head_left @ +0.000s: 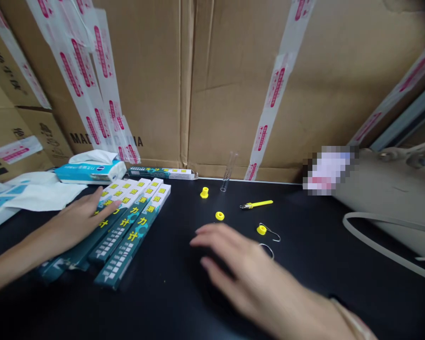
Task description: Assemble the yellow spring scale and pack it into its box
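Note:
My left hand (pixel 71 222) lies with fingers stretched out on a row of long, dark green and white spring scale boxes (pixel 141 231). My right hand (pixel 248 274) is over the black table with thumb and fingers apart, holding nothing visible. Just beyond its fingertips is a yellow ring-shaped cap (pixel 219 216). A metal ring (pixel 268 250) shows partly behind this hand. Farther off are a yellow flanged plug (pixel 204 192), a clear plastic tube (pixel 228 172), a yellow stick with a metal end (pixel 257 204), and a yellow cap with a wire hook (pixel 262 230).
Large taped cardboard boxes (pixel 156 85) wall off the back of the black table (pixel 170 302). A blue tissue pack (pixel 92 171) and another long spring scale box (pixel 163 173) stand at the back left. A beige bag (pixel 382 189) with a strap is at the right.

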`<control>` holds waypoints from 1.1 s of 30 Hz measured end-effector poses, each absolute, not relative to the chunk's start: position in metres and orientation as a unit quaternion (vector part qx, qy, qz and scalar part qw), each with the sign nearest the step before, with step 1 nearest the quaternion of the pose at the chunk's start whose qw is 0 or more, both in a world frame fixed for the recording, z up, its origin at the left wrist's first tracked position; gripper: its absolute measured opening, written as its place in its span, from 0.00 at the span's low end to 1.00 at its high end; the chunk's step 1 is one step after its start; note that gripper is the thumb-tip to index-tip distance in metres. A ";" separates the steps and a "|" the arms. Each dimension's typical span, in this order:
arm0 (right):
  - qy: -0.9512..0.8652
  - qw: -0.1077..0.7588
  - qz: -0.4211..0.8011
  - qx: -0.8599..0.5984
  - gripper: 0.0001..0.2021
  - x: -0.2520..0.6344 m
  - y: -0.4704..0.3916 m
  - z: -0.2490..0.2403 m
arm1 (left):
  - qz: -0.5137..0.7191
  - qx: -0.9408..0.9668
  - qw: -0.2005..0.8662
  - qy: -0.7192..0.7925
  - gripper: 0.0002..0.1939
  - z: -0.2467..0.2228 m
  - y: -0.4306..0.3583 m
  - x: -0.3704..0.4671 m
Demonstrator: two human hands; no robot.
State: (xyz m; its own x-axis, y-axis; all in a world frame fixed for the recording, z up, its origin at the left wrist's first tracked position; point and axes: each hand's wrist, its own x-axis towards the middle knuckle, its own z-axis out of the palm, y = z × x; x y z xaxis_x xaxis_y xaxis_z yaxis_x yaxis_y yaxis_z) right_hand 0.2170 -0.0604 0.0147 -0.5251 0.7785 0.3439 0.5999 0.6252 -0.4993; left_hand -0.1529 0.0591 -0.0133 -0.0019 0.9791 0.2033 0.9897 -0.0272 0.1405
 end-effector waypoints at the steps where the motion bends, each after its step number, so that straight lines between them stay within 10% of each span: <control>1: -0.884 0.250 0.166 -0.359 0.17 0.204 -0.070 0.011 | -0.118 -0.707 0.010 -0.698 0.49 -0.013 0.059 -0.148; 7: -0.906 0.172 0.194 -0.334 0.38 0.155 -0.087 -0.016 | -0.104 -0.730 -0.017 -0.676 0.45 -0.006 0.064 -0.119; 33: -0.887 0.224 0.200 -0.351 0.29 0.152 -0.058 -0.012 | -0.084 -0.763 -0.069 -0.638 0.30 0.027 0.101 -0.132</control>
State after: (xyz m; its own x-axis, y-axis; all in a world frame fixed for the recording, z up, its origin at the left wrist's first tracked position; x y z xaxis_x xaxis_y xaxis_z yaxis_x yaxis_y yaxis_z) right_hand 0.1520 -0.0578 -0.0118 -0.6534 0.7124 0.2561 0.5330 0.6731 -0.5127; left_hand -0.1322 0.1012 0.0270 0.1732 0.9841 0.0392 0.9610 -0.1775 0.2122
